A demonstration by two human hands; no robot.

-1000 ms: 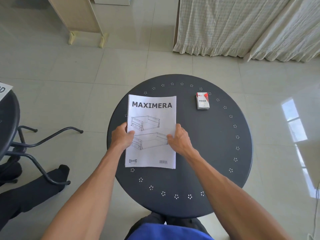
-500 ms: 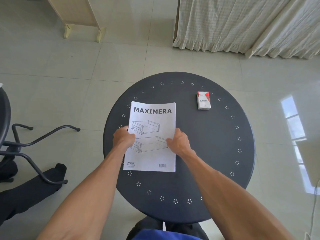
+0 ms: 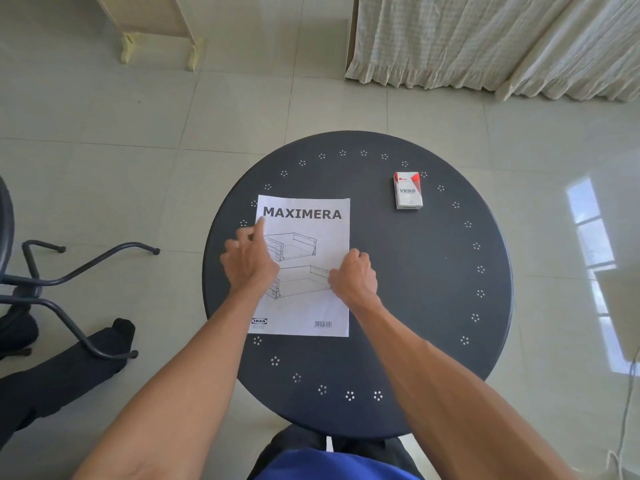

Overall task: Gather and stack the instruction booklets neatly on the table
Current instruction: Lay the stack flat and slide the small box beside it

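Observation:
A white booklet (image 3: 311,306) titled MAXIMERA lies flat on the left half of the round dark table (image 3: 433,289). Whether more booklets lie beneath it I cannot tell. My left hand (image 3: 249,258) hovers over the booklet's left edge, blurred, with fingers spread and the forefinger pointing toward the title. My right hand (image 3: 353,275) rests on the booklet's right edge with fingers curled, pressing down on the paper.
A small red and white box (image 3: 408,190) marked VESS lies at the table's far right. A dark chair base (image 3: 69,282) stands on the tiled floor to the left. Curtains (image 3: 485,39) hang at the back right.
My left hand has let go of the booklet's left edge and lifted forward with fingers spread. The booklet has slid slightly nearer and lies flat. My right hand stays at the right edge.

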